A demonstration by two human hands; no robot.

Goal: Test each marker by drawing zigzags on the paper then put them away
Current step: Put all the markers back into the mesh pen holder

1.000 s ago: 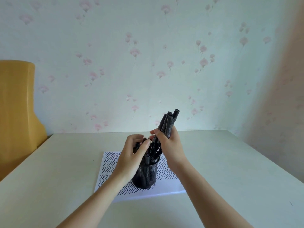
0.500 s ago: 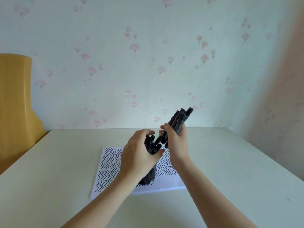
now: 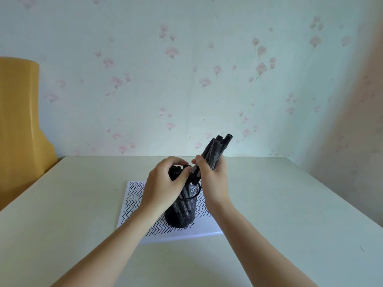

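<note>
A black mesh pen cup (image 3: 182,214) stands on a white paper (image 3: 134,201) covered with black zigzag lines, in the middle of the table. My right hand (image 3: 213,183) grips a bundle of several black markers (image 3: 216,151), tilted up and to the right above the cup's rim. My left hand (image 3: 163,185) curls over the tops of several black markers (image 3: 176,172) that stick out of the cup, and it hides part of the cup.
The pale table (image 3: 279,204) runs back to a flowered wall. A yellow chair back (image 3: 18,125) stands at the far left, beside the table's left edge.
My right hand has kept its marker bundle tilted above the cup. My left hand shifted from the cup's side onto the marker tops. The camera view moved a little.
</note>
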